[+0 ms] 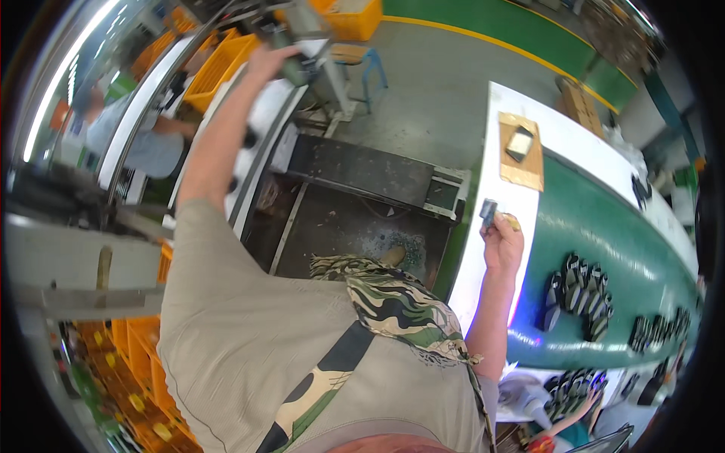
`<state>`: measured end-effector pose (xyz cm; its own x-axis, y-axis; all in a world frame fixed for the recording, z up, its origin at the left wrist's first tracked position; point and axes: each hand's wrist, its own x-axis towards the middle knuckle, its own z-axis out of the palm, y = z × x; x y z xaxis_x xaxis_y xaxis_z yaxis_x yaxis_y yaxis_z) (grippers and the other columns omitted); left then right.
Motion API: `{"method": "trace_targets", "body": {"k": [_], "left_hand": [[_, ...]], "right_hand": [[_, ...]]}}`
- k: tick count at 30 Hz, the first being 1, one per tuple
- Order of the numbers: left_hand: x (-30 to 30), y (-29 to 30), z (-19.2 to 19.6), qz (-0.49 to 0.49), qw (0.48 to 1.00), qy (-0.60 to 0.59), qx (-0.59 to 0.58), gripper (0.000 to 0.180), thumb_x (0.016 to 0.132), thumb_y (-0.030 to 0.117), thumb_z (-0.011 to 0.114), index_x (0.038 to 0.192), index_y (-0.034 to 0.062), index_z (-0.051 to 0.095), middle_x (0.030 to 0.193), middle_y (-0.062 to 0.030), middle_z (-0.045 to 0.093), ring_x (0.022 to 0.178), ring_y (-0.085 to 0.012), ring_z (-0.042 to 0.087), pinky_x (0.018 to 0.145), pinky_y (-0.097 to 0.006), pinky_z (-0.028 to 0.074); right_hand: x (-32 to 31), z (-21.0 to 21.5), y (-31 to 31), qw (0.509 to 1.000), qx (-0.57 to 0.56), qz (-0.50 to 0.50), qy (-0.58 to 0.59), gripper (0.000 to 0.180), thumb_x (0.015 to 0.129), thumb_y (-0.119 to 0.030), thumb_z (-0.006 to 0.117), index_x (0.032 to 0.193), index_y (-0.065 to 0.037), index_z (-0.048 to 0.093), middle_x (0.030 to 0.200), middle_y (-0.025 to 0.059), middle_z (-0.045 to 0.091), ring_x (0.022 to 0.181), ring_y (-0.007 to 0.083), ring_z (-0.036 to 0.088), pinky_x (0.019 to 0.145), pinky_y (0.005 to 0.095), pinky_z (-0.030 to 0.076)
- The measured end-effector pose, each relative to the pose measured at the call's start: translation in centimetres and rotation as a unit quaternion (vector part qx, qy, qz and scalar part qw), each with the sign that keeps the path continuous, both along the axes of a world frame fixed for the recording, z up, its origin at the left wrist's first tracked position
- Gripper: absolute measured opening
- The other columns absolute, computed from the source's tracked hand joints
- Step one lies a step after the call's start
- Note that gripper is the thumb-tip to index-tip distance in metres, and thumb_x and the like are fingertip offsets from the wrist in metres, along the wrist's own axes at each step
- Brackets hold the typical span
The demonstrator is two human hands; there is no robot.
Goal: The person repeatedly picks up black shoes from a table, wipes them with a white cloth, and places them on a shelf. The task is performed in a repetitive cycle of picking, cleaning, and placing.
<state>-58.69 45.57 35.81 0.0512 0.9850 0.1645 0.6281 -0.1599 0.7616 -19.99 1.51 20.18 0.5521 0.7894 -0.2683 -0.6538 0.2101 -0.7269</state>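
My left arm stretches far forward and to the left. Its hand (266, 62) is closed around a dark green and black elongated object (296, 69), whose kind I cannot make out, by a machine frame. On the other side, my right hand (503, 240) is raised over the white edge of the bench. Its fingers pinch a small grey-blue piece (489, 211), and a bit of yellow shows at the fingers; its exact kind is unclear. Beyond that hand lies a tan cardboard sheet (513, 179) with a dark-framed, pale-faced block (520, 142) on it.
A green conveyor belt (568, 230) carries several black, sole-shaped pieces (581, 291). Yellow crates (219, 74) stand at the far left, near another person (143, 140). A blue-legged stool (364, 66) stands ahead. A dark metal beam (362, 167) crosses before me. Another worker's arm shows lower right.
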Motion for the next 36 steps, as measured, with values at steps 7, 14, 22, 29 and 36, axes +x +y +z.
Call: {"method": "trace_targets", "body": {"k": [7,14,22,29,36], "left_hand": [[-9.7,7.1,-6.3,0.018,0.801,0.586,-0.117,0.048,0.077,0.036,0.059,0.114,0.0063,0.066,0.12,-0.017,0.064,0.114,-0.0348,0.059,0.097,-0.046,0.045],[23.8,-7.5,-12.3,-0.32,0.927,0.112,-0.162,0.027,0.083,0.028,0.071,0.087,0.0015,0.069,0.073,-0.0017,0.063,0.065,-0.0085,0.057,0.058,-0.024,0.043],[56.5,-54.5,-32.2,-0.439,0.634,0.102,-0.628,0.1,0.075,0.059,0.071,0.142,-0.0015,0.027,0.131,-0.0282,0.048,0.111,-0.0398,0.057,0.091,-0.045,0.049],[64.8,-68.0,-37.1,-0.249,0.765,0.007,-0.594,0.064,0.069,0.036,0.082,0.121,0.0116,0.053,0.114,-0.0098,0.062,0.099,-0.0322,0.062,0.088,-0.057,0.042],[61.0,-58.4,-37.1,-0.368,0.491,-0.094,-0.784,0.049,0.073,0.01,0.065,0.119,0.0025,0.053,0.112,-0.015,0.063,0.106,-0.0319,0.061,0.093,-0.05,0.047]], "right_hand": [[3.2,-1.1,-7.5,0.99,-0.075,-0.115,-0.01,0.015,0.082,-0.006,0.069,0.09,-0.006,0.057,0.078,0.0062,0.061,0.068,0.0158,0.058,0.063,0.0334,0.051],[4.5,-1.7,-20.0,0.964,-0.024,-0.263,0.044,0.014,0.077,-0.007,0.074,0.078,-0.008,0.06,0.067,0.0043,0.061,0.056,0.0148,0.059,0.052,0.0261,0.042],[0.8,-3.0,-37.2,0.89,-0.077,-0.447,0.036,0.017,0.079,-0.004,0.072,0.084,-0.007,0.056,0.081,0.0034,0.062,0.065,0.0121,0.058,0.058,0.0263,0.048],[-4.4,-2.6,-48.3,0.8,-0.065,-0.593,0.064,0.018,0.08,-0.003,0.071,0.087,-0.005,0.054,0.079,0.0048,0.06,0.065,0.0153,0.059,0.059,0.0302,0.05],[-0.4,-5.1,-47.7,0.83,-0.042,-0.551,0.069,0.018,0.079,-0.001,0.07,0.086,-0.005,0.054,0.078,0.0051,0.06,0.064,0.0153,0.059,0.059,0.0303,0.051]]}}
